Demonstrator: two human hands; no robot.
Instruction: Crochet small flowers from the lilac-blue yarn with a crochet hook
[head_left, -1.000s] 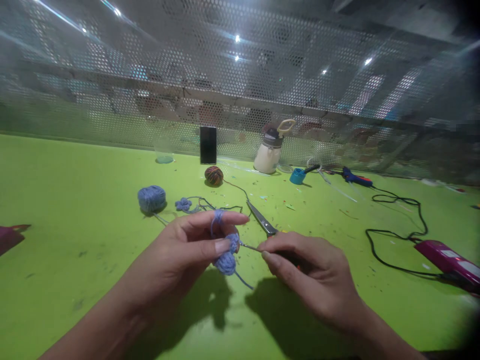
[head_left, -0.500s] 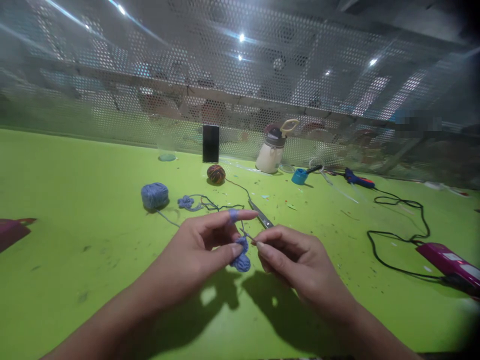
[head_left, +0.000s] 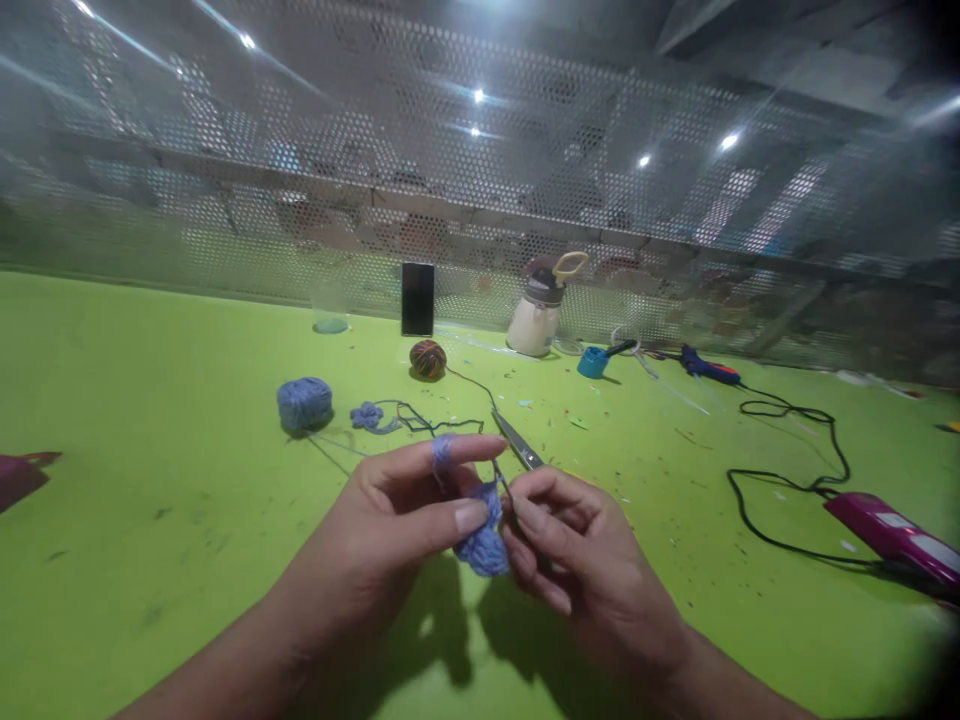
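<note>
Between the thumb and fingers of my left hand point(head_left: 405, 500) is a small blue crochet piece point(head_left: 484, 545). Blue yarn wraps round my left index finger, which points out to the right. My right hand point(head_left: 570, 550) pinches a thin crochet hook point(head_left: 502, 480), its tip up by the yarn at the top edge of the piece; the rest of the hook is hidden in the fingers. A blue yarn ball point(head_left: 304, 404) sits to the left, a strand running from it toward my left hand. Beyond the hands lies a small blue crocheted flower point(head_left: 367, 415).
Scissors point(head_left: 517, 440) lie just beyond my hands, near a multicoloured yarn ball point(head_left: 427, 359). A phone point(head_left: 418, 299) and a bottle point(head_left: 534, 320) stand at the back. Rightward are a blue pot point(head_left: 592, 362), a glue gun point(head_left: 709, 366) and a corded magenta device point(head_left: 892, 530).
My right hand has turned, bringing the hook from slanted to more upright against the piece. The crochet piece has tilted and shows more of its face. The whole view has shifted slightly.
</note>
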